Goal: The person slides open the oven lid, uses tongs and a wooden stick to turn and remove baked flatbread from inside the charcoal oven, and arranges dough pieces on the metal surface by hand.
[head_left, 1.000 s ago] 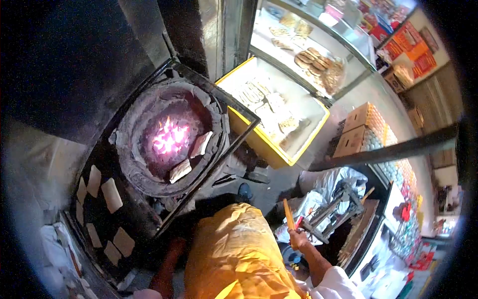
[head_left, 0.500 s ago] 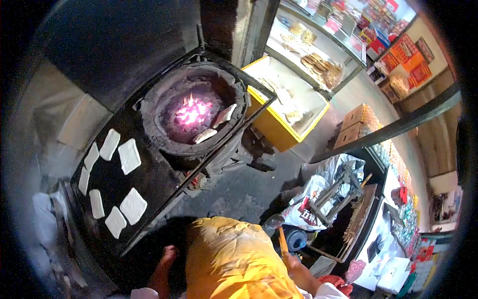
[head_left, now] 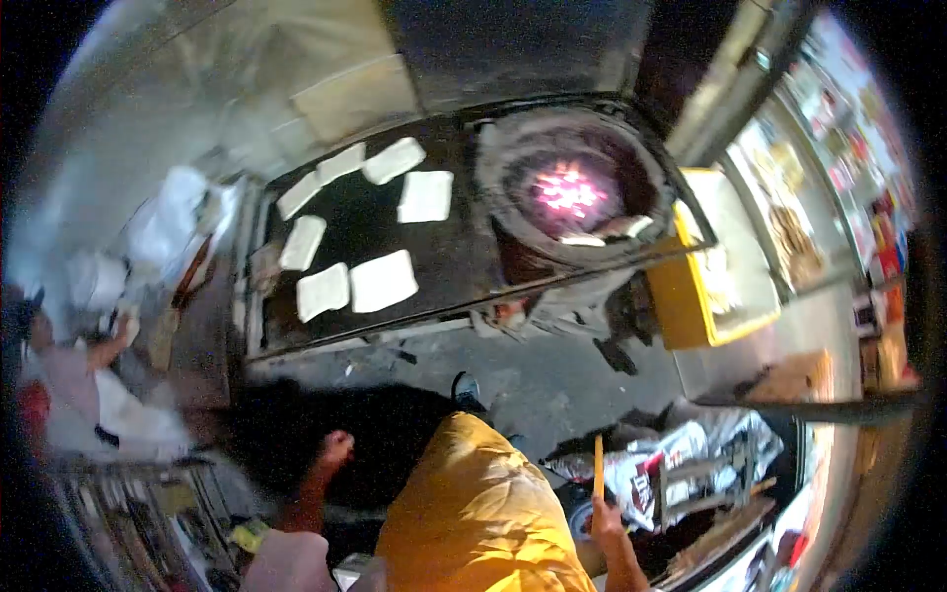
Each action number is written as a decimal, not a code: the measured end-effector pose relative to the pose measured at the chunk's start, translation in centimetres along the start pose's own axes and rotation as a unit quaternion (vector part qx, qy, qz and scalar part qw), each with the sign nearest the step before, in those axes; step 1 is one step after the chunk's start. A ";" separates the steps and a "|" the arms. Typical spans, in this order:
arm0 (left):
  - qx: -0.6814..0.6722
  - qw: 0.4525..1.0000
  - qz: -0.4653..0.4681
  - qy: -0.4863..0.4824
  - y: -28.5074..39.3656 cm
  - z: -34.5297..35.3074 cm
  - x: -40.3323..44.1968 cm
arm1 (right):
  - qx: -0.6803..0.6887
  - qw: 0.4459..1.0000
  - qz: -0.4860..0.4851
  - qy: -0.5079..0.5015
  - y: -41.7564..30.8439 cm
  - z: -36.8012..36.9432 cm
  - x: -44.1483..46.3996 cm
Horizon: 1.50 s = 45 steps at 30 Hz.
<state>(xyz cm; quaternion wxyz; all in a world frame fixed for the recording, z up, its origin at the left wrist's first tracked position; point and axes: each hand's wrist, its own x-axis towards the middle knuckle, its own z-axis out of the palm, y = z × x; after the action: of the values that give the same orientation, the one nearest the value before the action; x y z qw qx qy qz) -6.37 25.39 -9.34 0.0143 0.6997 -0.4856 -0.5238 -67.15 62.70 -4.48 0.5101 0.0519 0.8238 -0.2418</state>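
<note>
My right hand (head_left: 606, 520) is wrapped round a thin yellow stick (head_left: 598, 466), which points up and away from me. My left hand (head_left: 338, 449) hangs over the dark floor with its fingers curled in, and I see nothing in it. Between the hands is my yellow apron (head_left: 473, 503). Ahead, several flat white dough pieces (head_left: 385, 281) lie on a black worktop (head_left: 449, 261), apart from both hands. Right of them a round clay oven (head_left: 503, 212) holds glowing coals (head_left: 569, 190). Two pale dough pieces (head_left: 582, 240) stick to its near inner wall.
A yellow bin (head_left: 681, 301) with flatbreads stands right of the oven. Plastic sacks (head_left: 636, 474) and a wooden stool (head_left: 705, 481) lie at lower right. A person (head_left: 64, 370) is at the far left, near a rack (head_left: 128, 523). A metal rail (head_left: 444, 318) edges the worktop.
My view has turned left, so the oven and worktop sit further right and the other person shows. The yellow stick now points more upright in my right hand. My left hand remains low.
</note>
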 end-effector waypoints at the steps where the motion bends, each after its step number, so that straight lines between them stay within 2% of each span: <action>1: -0.184 0.983 0.027 0.010 -0.2 -2.6 0.4 | -0.017 1.000 0.006 -0.013 0.3 0.2 0.7; 2: -0.358 0.932 0.059 0.017 -0.1 -5.3 1.3 | -0.032 0.999 0.017 -0.021 0.0 0.4 1.1; 4: -0.209 0.963 -0.037 0.165 1.5 -10.2 5.0 | -0.077 0.996 0.030 -0.038 -0.5 0.7 2.0; 6: -0.355 0.930 -0.040 0.083 4.7 -17.2 6.4 | -0.177 0.983 0.001 -0.058 0.4 0.4 4.0; 7: -0.297 0.943 -0.024 0.148 7.1 -18.6 7.4 | -0.276 0.956 -0.061 -0.076 2.1 -0.2 6.0; 8: -0.235 0.949 -0.007 0.211 9.4 -19.6 8.7 | -0.391 0.903 -0.152 -0.095 4.3 -0.8 8.7; 9: -0.219 0.951 0.043 0.216 11.0 -21.4 10.3 | -0.592 0.685 -0.420 -0.068 15.3 -3.6 18.8; 10: -0.202 0.950 0.095 0.218 12.1 -23.4 12.2 | -0.436 0.878 -0.171 -0.102 6.7 -1.7 12.0; 11: -0.126 0.951 0.085 0.271 12.7 -25.2 15.4 | -0.384 0.913 -0.099 -0.093 0.8 0.0 7.9; 13: 0.025 0.938 0.088 0.336 17.8 -27.9 18.4 | -0.405 0.906 -0.081 -0.096 -4.2 1.2 4.3; 16: 0.080 0.935 0.068 0.339 21.0 -30.5 23.4 | -0.588 0.776 -0.198 -0.111 -7.9 1.5 -0.3; 17: 0.085 0.936 0.058 0.337 21.8 -31.2 25.0 | -0.487 0.866 -0.068 -0.092 -12.3 3.1 -2.8; 18: 0.088 0.937 0.049 0.335 22.4 -31.6 26.3 | -0.361 0.926 0.067 -0.086 -15.9 4.4 -4.8; 19: 0.091 0.938 0.043 0.331 22.7 -31.8 27.6 | -0.231 0.953 0.193 -0.041 -19.5 5.7 -6.8; 20: 0.096 0.938 0.035 0.330 23.1 -32.0 28.7 | -0.177 0.958 0.225 -0.016 -20.4 6.4 -7.5; 25: 0.080 0.948 0.030 0.305 24.1 -32.5 30.9 | -0.145 0.969 0.198 -0.007 -20.5 8.4 -7.5; 32: -0.015 0.965 0.054 0.257 27.2 -31.3 29.2 | -0.093 0.976 0.195 -0.011 -19.4 8.0 -5.3; 35: -0.066 0.968 0.065 0.231 29.8 -29.5 28.1 | -0.080 0.973 0.215 0.002 -18.8 6.5 -4.7; 36: -0.081 0.969 0.069 0.223 30.7 -28.5 27.6 | -0.117 0.962 0.248 -0.002 -19.4 5.9 -4.9; 37: -0.091 0.970 0.068 0.213 31.6 -27.6 27.0 | -0.105 0.976 0.190 -0.020 -17.8 4.8 -4.6; 38: -0.101 0.971 0.071 0.205 32.7 -26.8 26.4 | -0.101 0.976 0.190 -0.023 -16.9 4.2 -3.6; 41: -0.127 0.973 0.073 0.180 36.7 -23.4 24.4 | -0.112 0.963 0.243 -0.006 -18.6 3.2 -2.4; 44: -0.149 0.974 0.071 0.157 40.8 -19.0 22.5 | -0.055 0.959 0.276 -0.028 -14.3 1.2 2.4; 45: -0.155 0.974 0.071 0.150 42.4 -17.3 22.0 | -0.185 0.965 0.162 -0.088 -11.2 0.2 4.5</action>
<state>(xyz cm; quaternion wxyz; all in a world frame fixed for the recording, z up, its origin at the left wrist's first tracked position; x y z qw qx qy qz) -22.05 -20.75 5.06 0.2323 0.7233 -0.4396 -0.4793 -72.85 52.02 -4.55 0.6134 0.0683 0.7868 -0.0029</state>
